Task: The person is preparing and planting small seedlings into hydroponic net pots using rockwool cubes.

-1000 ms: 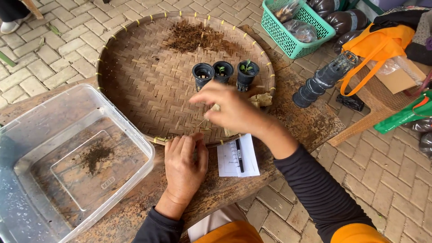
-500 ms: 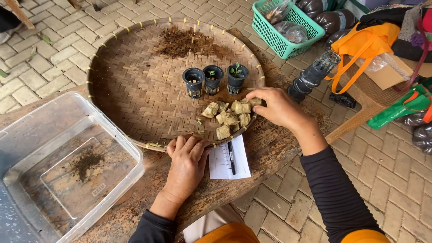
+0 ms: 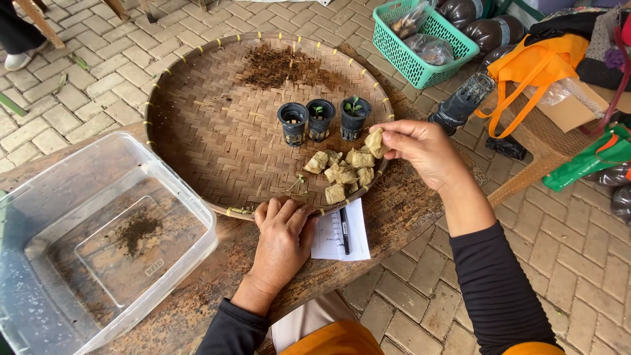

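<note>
1. Since a second ago the right hand (image 3: 420,148) has swung off the middle of the tray (image 3: 197,131) to its right rim, and it is now lifting a tan cube (image 3: 375,141) that it was not holding then; the pile of cubes it was covering is now lying in view.
2. The right hand is pinching the cube between thumb and fingertips, the other fingers curling loosely, just beside the rightmost pot.
3. The left hand (image 3: 282,240) is resting flat and open, fingers together, on the tray's near rim, holding nothing.
4. The other cubes (image 3: 342,172) are sitting in a loose pile on the tray near its right edge, just below the three pots (image 3: 320,119).
5. The pots are standing upright in a row; two seem to be carrying small green seedlings, though they are too small to be sure.
6. A paper (image 3: 332,236) with a pen (image 3: 344,230) on it is lying on the table (image 3: 401,210) just right of the left hand.
7. A clear tub (image 3: 98,243) with a little soil inside is sitting at the left
</note>
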